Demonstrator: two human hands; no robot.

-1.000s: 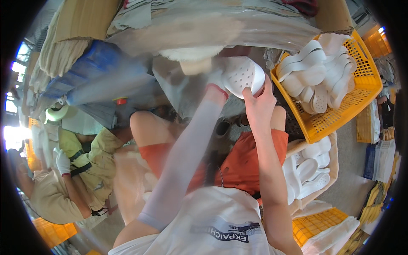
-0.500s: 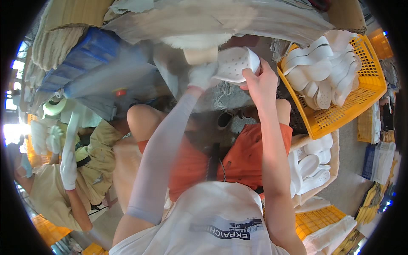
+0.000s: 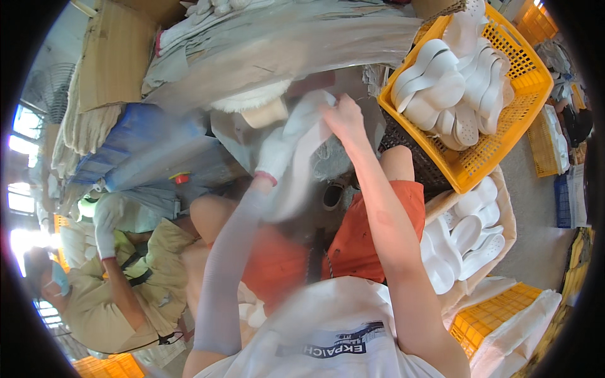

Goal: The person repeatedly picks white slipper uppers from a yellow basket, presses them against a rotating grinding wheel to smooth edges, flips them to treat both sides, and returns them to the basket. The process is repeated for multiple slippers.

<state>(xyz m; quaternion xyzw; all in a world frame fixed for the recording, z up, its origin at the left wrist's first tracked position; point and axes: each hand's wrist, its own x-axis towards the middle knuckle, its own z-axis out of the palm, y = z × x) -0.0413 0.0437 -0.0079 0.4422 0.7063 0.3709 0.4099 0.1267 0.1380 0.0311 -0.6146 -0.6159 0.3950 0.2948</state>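
Observation:
A white clog (image 3: 307,146), smeared by motion, is held between my two hands above my knees. My left hand (image 3: 276,154), in a white glove with a grey sleeve above it, is closed around the clog's side. At the clog's far end my bare right hand (image 3: 343,118) pinches its edge between thumb and fingers. Just beyond my left hand sits a fluffy white buffing wheel (image 3: 249,96) with a beige block (image 3: 266,113) under it. The clog is apart from the wheel. My left fingertips are partly hidden by blur.
A yellow basket (image 3: 450,176) heaped with white clogs stands at the right. Nearer, a cloth-lined container (image 3: 504,233) holds more clogs. Plastic-covered sheets (image 3: 302,47) hang over the wheel. Blue sheeting (image 3: 151,151) lies at left, beside a seated co-worker (image 3: 113,302) with a gloved hand.
The clog has been turned from showing its holed top to an upright slant and drawn nearer to me. Both hands shifted left with it. The co-worker's gloved hand has risen.

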